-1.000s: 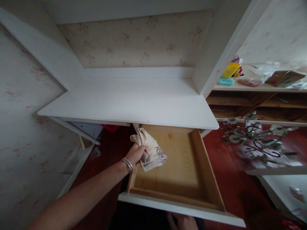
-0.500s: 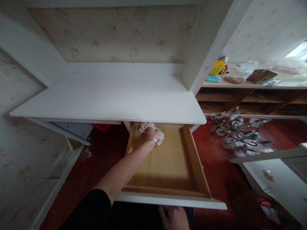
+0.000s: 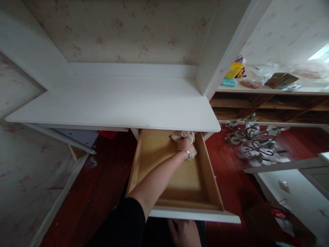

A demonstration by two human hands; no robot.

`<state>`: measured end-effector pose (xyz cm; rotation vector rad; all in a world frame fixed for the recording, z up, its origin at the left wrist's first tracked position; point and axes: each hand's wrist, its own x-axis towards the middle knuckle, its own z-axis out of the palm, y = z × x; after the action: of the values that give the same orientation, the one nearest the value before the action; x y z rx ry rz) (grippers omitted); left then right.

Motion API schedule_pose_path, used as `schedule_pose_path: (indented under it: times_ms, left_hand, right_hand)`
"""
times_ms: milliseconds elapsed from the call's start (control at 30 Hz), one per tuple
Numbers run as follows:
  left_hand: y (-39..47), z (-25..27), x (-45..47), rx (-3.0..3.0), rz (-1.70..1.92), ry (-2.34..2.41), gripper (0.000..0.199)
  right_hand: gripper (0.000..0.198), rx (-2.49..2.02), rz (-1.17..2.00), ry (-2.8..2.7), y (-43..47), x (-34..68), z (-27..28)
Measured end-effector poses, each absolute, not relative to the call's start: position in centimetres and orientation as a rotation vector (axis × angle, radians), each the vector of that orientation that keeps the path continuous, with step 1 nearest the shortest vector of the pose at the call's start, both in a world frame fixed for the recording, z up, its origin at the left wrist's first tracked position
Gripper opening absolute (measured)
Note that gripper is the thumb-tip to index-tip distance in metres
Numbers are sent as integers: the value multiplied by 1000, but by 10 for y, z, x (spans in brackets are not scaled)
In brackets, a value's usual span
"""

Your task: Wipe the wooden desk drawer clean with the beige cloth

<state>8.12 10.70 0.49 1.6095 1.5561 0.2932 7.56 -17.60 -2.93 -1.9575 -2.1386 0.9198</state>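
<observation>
My left hand (image 3: 185,145) is closed on a crumpled beige cloth (image 3: 189,136), pressed to the bottom of a pulled-out wooden drawer (image 3: 151,147) near its back right corner. A bracelet circles that wrist, and the forearm crosses the drawer from the lower left. Below the white drawer front (image 3: 195,214), my right hand (image 3: 186,233) appears curled against the lower edge. Its thumb is partly visible; the fingertips are hidden. Above the drawer extends the white desk top (image 3: 123,103).
A chandelier (image 3: 257,140) lies on the red wood floor (image 3: 226,178) at right. Behind it a low shelf unit (image 3: 231,90) carries bags and a cardboard box (image 3: 281,80). A white cabinet piece (image 3: 295,192) stands at lower right. An upright panel (image 3: 226,44) rises from the desk's right side.
My left hand has slid the cloth rightward across the drawer's back part, from the left side to near the right wall. My right hand remains at the drawer front. The view has shifted slightly.
</observation>
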Motion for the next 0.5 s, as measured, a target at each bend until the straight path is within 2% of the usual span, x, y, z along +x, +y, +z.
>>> schedule_pose_path:
  times_ms: [233, 500]
  left_hand:
    - [97, 3, 97, 1832, 218, 1348, 41]
    - [61, 11, 75, 1963, 112, 1153, 40]
  right_hand:
    - [35, -1987, 924, -2113, -175, 75, -26]
    - [32, -1977, 931, -2141, -175, 75, -26]
